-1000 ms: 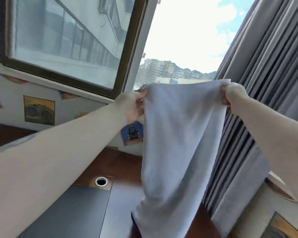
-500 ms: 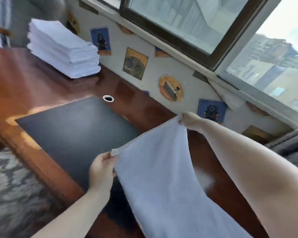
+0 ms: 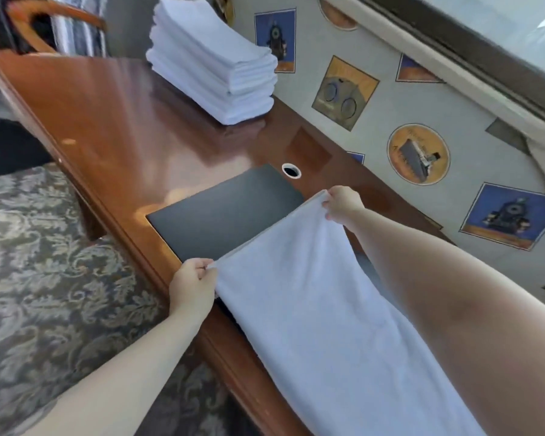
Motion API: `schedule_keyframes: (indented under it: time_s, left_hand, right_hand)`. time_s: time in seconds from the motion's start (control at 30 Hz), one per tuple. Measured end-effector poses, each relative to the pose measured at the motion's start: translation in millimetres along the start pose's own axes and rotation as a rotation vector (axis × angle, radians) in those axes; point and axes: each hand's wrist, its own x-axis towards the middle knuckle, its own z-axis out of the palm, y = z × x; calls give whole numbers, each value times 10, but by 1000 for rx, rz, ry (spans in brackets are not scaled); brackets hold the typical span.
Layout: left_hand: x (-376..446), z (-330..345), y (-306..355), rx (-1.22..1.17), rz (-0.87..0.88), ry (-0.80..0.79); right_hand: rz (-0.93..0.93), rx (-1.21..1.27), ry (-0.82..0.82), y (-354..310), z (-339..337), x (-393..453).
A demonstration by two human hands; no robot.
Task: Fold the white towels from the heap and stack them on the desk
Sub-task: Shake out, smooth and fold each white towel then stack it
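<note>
A white towel (image 3: 321, 309) is stretched between my hands over the wooden desk (image 3: 114, 121), its lower part trailing toward the bottom right. My left hand (image 3: 192, 286) pinches the near corner at the desk's front edge. My right hand (image 3: 342, 202) pinches the far corner above the black desk pad (image 3: 224, 212). A stack of several folded white towels (image 3: 214, 64) stands at the desk's far end by the wall. The heap is out of view.
A round cable hole (image 3: 291, 170) sits just beyond the pad. The wall with framed-style pictures (image 3: 417, 154) and a window sill run along the desk's right side. A wooden chair (image 3: 44, 23) stands at the far left; patterned carpet (image 3: 44, 278) lies below.
The towel came down from in front of the window to the desk. Both hands lowered it over the black pad, and my view swung down and left.
</note>
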Motion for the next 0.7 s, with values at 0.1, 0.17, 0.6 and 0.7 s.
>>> schedule_keyframes:
  time_s: [0.1,0.17,0.6,0.7]
  left_hand:
    - [428,-322,170,141,-3,-100]
    - [715,-498,315,211,12,-146]
    - [2120,-533,873,817,94,-620]
    - [2294,-544,904,902,154,-695]
  right_hand:
    - [81,85,17,-391,44,201]
    - [103,114,31,-658,54,367]
    - [170,6,-97,-1463,669,1196]
    - [165,52,-105,-1554,730,1362]
